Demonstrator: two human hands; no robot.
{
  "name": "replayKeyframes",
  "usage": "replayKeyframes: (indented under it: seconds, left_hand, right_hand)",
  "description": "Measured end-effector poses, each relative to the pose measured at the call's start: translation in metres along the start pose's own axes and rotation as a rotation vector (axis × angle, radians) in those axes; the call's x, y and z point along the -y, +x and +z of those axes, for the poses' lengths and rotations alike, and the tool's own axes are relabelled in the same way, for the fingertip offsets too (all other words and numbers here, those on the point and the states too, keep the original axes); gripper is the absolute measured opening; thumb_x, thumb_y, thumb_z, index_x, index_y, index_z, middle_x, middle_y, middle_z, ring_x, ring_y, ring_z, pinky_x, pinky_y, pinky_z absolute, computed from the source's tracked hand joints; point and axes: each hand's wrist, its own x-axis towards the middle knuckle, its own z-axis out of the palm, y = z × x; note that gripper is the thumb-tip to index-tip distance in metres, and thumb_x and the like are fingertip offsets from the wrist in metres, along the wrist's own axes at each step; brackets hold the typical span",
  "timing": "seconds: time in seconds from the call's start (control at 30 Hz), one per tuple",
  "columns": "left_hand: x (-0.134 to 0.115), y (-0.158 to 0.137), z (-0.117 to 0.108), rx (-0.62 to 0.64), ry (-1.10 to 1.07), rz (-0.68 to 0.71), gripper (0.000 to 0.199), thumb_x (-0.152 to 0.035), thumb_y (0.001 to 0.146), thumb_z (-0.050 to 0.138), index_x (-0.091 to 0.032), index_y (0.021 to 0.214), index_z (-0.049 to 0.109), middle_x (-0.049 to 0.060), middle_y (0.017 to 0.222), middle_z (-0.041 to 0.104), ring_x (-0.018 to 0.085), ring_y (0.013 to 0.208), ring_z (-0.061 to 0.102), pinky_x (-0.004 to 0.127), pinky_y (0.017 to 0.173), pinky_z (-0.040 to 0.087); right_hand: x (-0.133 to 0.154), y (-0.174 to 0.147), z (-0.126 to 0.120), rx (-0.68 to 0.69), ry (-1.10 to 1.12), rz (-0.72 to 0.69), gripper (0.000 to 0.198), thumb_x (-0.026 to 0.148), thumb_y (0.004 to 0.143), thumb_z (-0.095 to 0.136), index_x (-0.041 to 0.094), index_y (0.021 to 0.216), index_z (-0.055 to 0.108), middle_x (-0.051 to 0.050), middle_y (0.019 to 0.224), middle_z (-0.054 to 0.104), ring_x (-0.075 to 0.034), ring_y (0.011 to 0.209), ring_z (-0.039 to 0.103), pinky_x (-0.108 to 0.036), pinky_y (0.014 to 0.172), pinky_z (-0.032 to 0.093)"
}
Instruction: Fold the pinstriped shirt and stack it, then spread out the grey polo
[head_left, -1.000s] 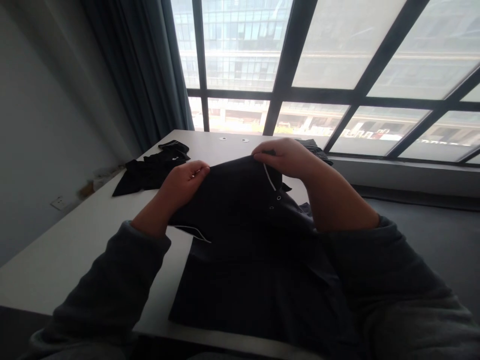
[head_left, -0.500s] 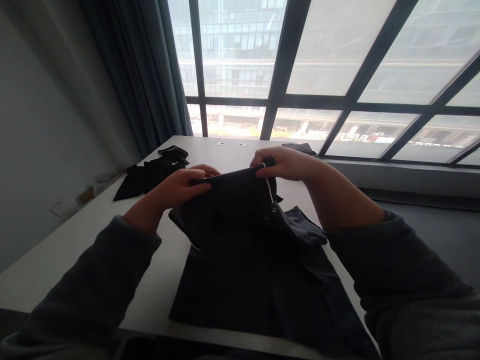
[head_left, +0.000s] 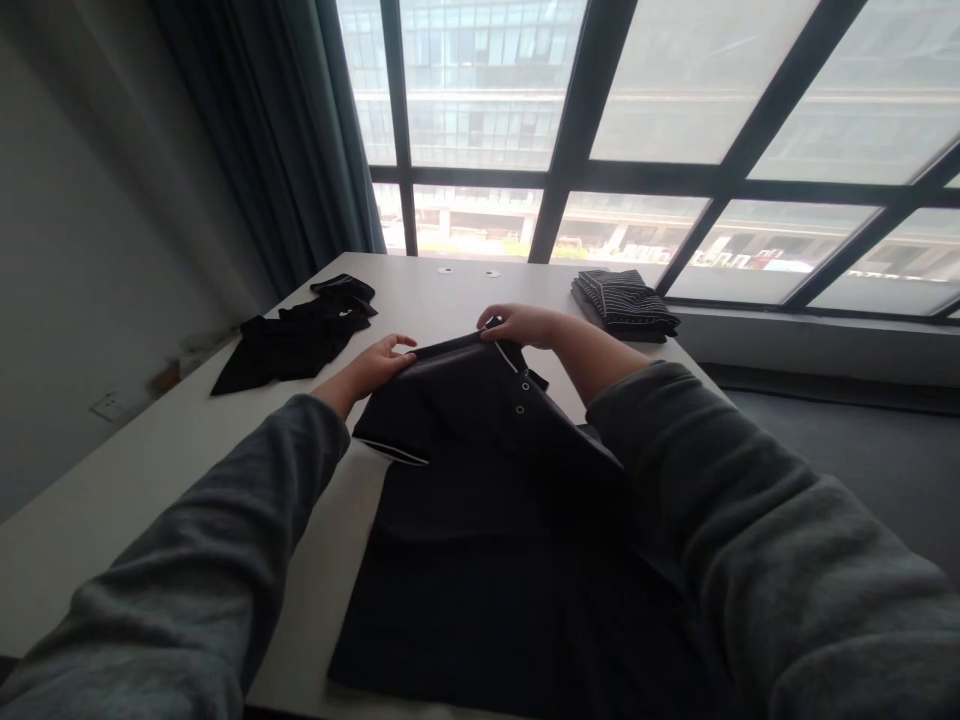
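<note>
A dark short-sleeved shirt (head_left: 465,560) with white piping and small ring-like snap buttons lies spread over the white table, its lower part toward me. My left hand (head_left: 373,368) pinches the shoulder edge near the sleeve, thumb on top. At the collar end of the same shoulder, my right hand (head_left: 517,325) grips the cloth between thumb and fingers. The shoulder seam is raised slightly and stretched between both hands. A sleeve with a white-trimmed cuff hangs below my left hand. My right forearm hides the shirt's other shoulder.
On the table (head_left: 300,550), a crumpled black garment (head_left: 300,335) lies at the back left. A folded striped garment stack (head_left: 626,300) sits at the back right. Beyond the far edge stands a large window (head_left: 480,100), with a dark curtain (head_left: 277,130) to its left.
Both hands have moved forward and down toward the table, carrying the shirt's shoulder with them. The shirt lies flatter, and more of its button row shows. The view has shifted, revealing the striped stack.
</note>
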Motion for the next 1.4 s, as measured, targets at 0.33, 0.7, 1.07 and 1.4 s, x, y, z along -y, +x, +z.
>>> replayKeyframes:
  seconds: [0.33,0.7,1.07,1.4]
  left_hand:
    - [0.061,0.068,0.004,-0.218,0.9,-0.144,0.036,-0.045,0.099,0.055,-0.018,0.104,0.079,0.02,0.112,0.079,0.037,0.11,0.072,0.044,0.094,0.053]
    - [0.054,0.063,-0.001,-0.329,1.203,-0.095,0.041,-0.036,0.105,0.047,-0.015,0.134,0.068,0.022,0.133,0.069,0.04,0.123,0.065,0.049,0.098,0.054]
    - [0.08,0.004,0.025,0.006,1.073,-0.018,0.066,-0.047,0.112,0.03,-0.018,0.17,0.035,0.013,0.179,0.026,0.035,0.166,0.022,0.055,0.132,0.02]
    - [0.093,0.0,-0.015,0.056,1.184,-0.108,0.074,-0.049,0.111,0.027,-0.012,0.174,0.021,0.015,0.181,0.013,0.033,0.168,0.015,0.052,0.134,0.018]
  right_hand:
    - [-0.034,0.107,0.09,-0.059,-0.52,0.092,0.048,0.051,0.103,0.061,0.018,0.137,0.07,-0.018,0.138,0.072,-0.032,0.121,0.07,-0.035,0.096,0.055]
    - [-0.054,0.128,0.111,-0.186,-0.604,0.1,0.054,0.056,0.109,0.042,0.018,0.143,0.059,-0.022,0.143,0.065,-0.036,0.124,0.067,-0.044,0.102,0.052]
    - [-0.048,0.124,0.113,-0.223,-0.529,0.156,0.05,0.05,0.108,0.046,0.015,0.139,0.063,-0.024,0.136,0.071,-0.035,0.123,0.068,-0.04,0.099,0.051]
    - [-0.05,0.122,0.117,-0.26,-0.482,0.18,0.053,0.055,0.108,0.048,0.014,0.138,0.066,-0.024,0.138,0.069,-0.032,0.126,0.066,-0.037,0.102,0.05]
